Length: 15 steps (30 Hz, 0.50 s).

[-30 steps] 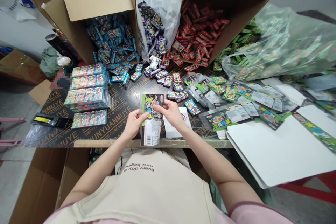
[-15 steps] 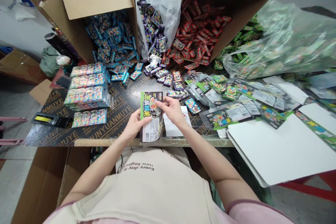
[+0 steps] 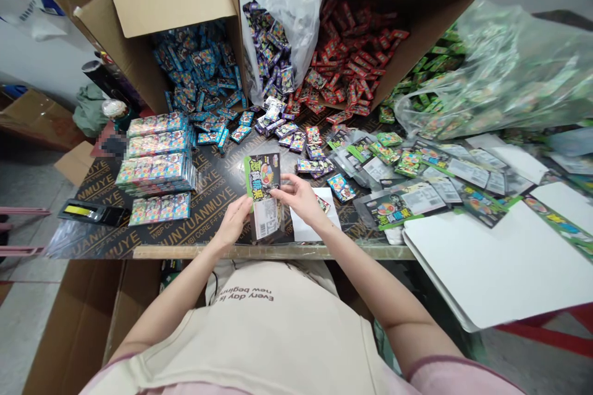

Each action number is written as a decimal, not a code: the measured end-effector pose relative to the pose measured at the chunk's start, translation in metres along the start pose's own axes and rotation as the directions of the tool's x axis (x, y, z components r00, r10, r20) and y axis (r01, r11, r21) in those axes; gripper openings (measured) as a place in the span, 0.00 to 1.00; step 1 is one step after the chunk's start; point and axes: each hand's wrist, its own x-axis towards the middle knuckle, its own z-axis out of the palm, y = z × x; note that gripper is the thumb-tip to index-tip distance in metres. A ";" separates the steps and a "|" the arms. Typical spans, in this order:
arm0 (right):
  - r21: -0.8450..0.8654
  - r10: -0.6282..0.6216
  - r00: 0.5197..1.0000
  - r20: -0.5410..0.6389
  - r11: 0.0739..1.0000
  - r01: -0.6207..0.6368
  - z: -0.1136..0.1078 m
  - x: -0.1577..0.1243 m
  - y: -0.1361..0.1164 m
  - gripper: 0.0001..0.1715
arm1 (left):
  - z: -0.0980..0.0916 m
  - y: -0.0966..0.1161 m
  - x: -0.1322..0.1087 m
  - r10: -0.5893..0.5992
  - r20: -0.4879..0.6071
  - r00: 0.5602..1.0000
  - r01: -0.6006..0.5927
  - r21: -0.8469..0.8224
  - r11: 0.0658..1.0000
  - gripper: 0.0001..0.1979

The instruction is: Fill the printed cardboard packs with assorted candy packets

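Note:
Between my hands is a flat printed candy bag (image 3: 262, 166), green and black at its upper part with a pale label panel below. My left hand (image 3: 235, 221) grips its left edge with the fingers together. From the other side, my right hand (image 3: 299, 199) pinches the right edge, thumb on the front face. Under my right wrist lies a white sheet (image 3: 306, 229) with a small candy box partly hidden on it. A blue candy box (image 3: 341, 187) lies right of that hand, and purple boxes (image 3: 315, 166) lie just beyond it.
Cardboard cartons hold blue boxes (image 3: 199, 55) and red boxes (image 3: 356, 68). A clear plastic bag (image 3: 306, 24) of purple boxes stands between them. Wrapped stacks (image 3: 155, 166) and a black tool (image 3: 92, 212) are at left. Printed bags (image 3: 403, 202) and white boards (image 3: 500, 259) cover the right.
The candy bag has shifted slightly up and left and tilted in my hands. My right hand has slid lower along its edge, and both hands still hold it.

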 end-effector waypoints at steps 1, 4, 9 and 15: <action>0.014 -0.005 1.000 0.007 1.000 0.005 0.000 0.000 0.000 0.25 | -0.001 0.000 0.000 -0.024 -0.003 1.000 0.024 -0.028 0.999 0.25; 0.037 -0.040 0.999 0.016 0.999 0.039 0.000 -0.001 0.000 0.24 | -0.005 -0.001 0.002 -0.071 -0.032 0.997 0.067 -0.107 0.992 0.23; -0.030 -0.090 0.996 -0.011 0.995 0.090 0.003 -0.003 -0.002 0.19 | -0.006 -0.001 0.003 -0.119 -0.090 0.989 0.101 -0.182 0.978 0.23; 0.011 -0.131 0.991 -0.022 0.991 0.131 0.009 -0.001 0.000 0.21 | -0.003 0.001 0.002 -0.083 -0.175 0.981 0.054 -0.165 0.985 0.21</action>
